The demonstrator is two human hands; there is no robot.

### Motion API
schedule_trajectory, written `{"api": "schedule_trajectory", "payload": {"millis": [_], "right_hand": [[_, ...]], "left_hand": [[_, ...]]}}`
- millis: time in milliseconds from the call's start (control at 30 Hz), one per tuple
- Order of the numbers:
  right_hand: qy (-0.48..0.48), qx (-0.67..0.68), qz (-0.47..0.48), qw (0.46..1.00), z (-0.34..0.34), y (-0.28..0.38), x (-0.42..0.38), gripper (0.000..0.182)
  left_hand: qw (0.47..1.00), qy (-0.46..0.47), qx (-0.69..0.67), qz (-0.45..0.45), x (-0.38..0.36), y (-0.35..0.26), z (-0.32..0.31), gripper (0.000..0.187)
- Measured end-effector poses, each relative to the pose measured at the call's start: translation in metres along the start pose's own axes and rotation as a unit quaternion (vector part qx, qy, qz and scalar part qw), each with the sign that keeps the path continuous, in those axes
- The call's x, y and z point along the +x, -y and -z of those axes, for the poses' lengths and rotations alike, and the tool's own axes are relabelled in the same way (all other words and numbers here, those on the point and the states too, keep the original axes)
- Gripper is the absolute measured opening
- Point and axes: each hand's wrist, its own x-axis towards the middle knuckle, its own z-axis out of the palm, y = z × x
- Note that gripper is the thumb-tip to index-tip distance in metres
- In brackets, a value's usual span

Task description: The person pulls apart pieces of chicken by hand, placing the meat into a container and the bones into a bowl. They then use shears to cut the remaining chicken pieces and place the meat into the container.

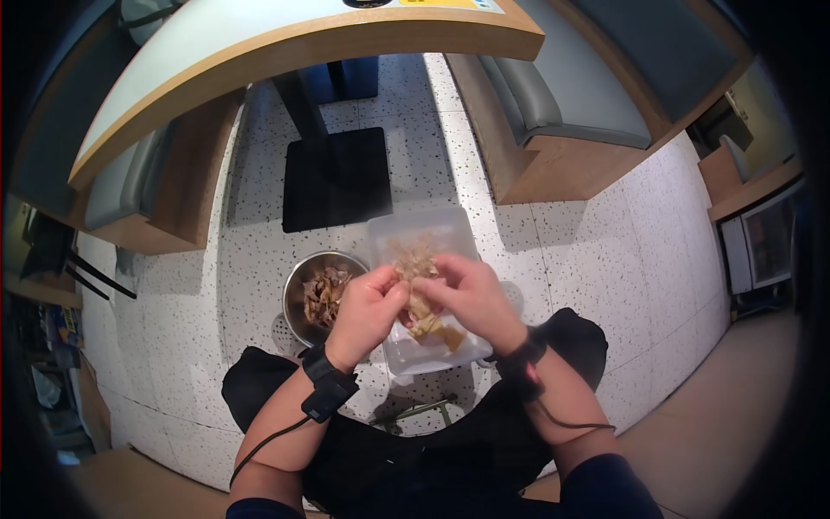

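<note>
My left hand (370, 310) and my right hand (474, 297) meet over a translucent white plastic tub (422, 222). Both are closed, fingertips pinching a pale tan, ruffled clump of food (415, 259) between them. Its exact kind I cannot make out. Below my fingers, yellowish-tan scraps (447, 336) lie in the tub. Left of the tub, by my left wrist, a round steel bowl (289, 304) holds brown, torn-looking pieces (323, 294). My left forearm hides part of the bowl's right side.
Ahead stands a wood-edged table (346, 41) on a black square base (337, 182). Padded benches flank it, one on the right (562, 164) and one on the left (138, 190). Cables run from black wrist straps (328, 389) along my forearms. My knees are on either side of the tub.
</note>
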Motion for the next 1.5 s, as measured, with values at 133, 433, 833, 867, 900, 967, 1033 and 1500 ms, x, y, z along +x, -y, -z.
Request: {"api": "schedule_trajectory", "payload": {"millis": [133, 433, 833, 867, 900, 967, 1033, 1500], "right_hand": [[-0.020, 0.002, 0.004, 1.000, 0.002, -0.001, -0.002, 0.026], [-0.074, -0.219, 0.122, 0.965, 0.001, -0.022, 0.002, 0.016], [-0.023, -0.249, 0.172, 0.953, 0.012, -0.007, 0.002, 0.017], [-0.023, -0.249, 0.172, 0.953, 0.013, -0.007, 0.002, 0.017], [-0.017, -0.263, 0.178, 0.948, 0.013, -0.007, 0.002, 0.018], [-0.012, -0.275, 0.183, 0.944, 0.014, -0.009, 0.003, 0.018], [-0.012, -0.317, 0.222, 0.922, 0.016, -0.013, 0.005, 0.017], [0.065, -0.218, 0.119, 0.966, 0.023, 0.000, 0.000, 0.012]], "left_hand": [[0.998, 0.028, -0.003, 0.061, -0.004, -0.009, -0.003, 0.019], [0.982, 0.047, 0.184, -0.013, -0.002, 0.002, -0.009, 0.026], [0.966, 0.059, 0.246, -0.054, -0.005, -0.005, -0.011, 0.022], [0.966, 0.076, 0.240, -0.061, -0.004, 0.000, -0.010, 0.022], [0.965, 0.092, 0.235, -0.067, -0.003, 0.002, -0.010, 0.022], [0.961, 0.098, 0.247, -0.074, -0.004, 0.000, -0.009, 0.023], [0.957, 0.105, 0.258, -0.080, -0.004, -0.002, -0.008, 0.023], [0.952, 0.177, -0.044, 0.247, -0.010, -0.009, 0.004, 0.024]]}}
